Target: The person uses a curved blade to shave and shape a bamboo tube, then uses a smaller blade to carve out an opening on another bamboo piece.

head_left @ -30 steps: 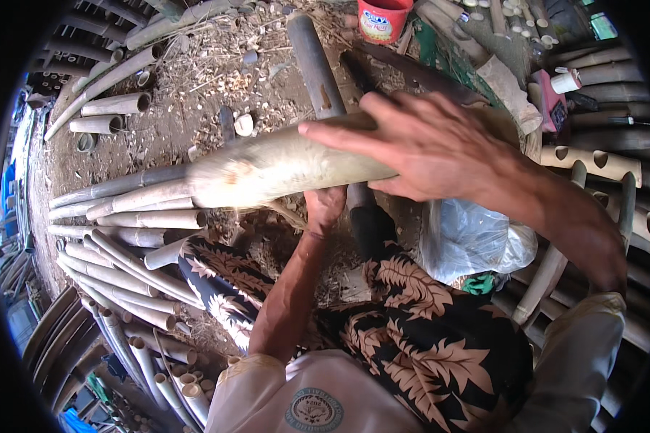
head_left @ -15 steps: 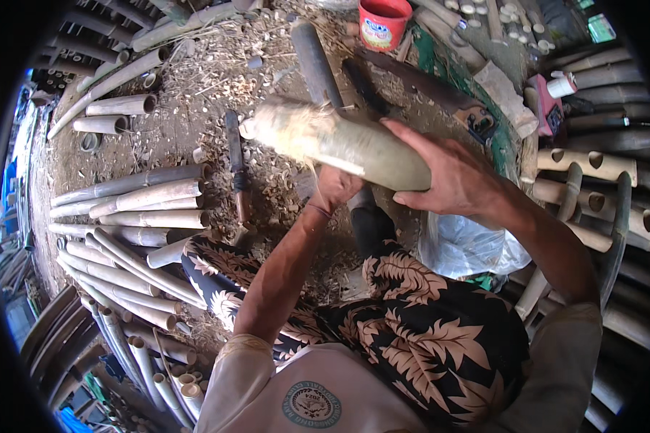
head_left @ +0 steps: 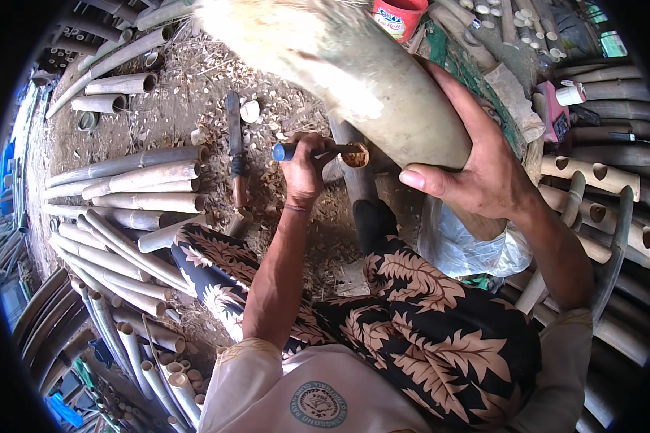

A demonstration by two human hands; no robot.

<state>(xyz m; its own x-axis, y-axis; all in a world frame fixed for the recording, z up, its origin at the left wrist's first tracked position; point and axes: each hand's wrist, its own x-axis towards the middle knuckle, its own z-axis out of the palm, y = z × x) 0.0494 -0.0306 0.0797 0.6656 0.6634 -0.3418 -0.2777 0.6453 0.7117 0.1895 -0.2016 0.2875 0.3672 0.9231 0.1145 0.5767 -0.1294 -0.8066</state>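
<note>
My right hand (head_left: 477,166) grips the near end of a thick, pale bamboo section (head_left: 404,101), thumb on one side and fingers on the other. Its far end is frayed, fibrous and blurred, reaching past the top edge. Below and left of it, my left hand (head_left: 305,162) is closed around a blue-ended tool (head_left: 284,151) with a dark shaft. At the shaft's right end shows a round, hollow brown piece (head_left: 355,154); whether it belongs to the tool I cannot tell. A grey bamboo pole (head_left: 360,186) lies behind that piece, running toward my dark-covered foot (head_left: 375,225).
A long knife (head_left: 235,144) with a brown handle lies on the chip-strewn ground. Bamboo tubes (head_left: 141,189) are stacked at left; more poles and a holed bamboo piece (head_left: 588,169) lie at right. A red bucket (head_left: 404,18) and clear plastic sheet (head_left: 477,252) are nearby.
The bamboo section has risen nearer the camera and swung up at its far end. My left hand has come out from beneath it, moving left and down, with the blue-ended tool now showing.
</note>
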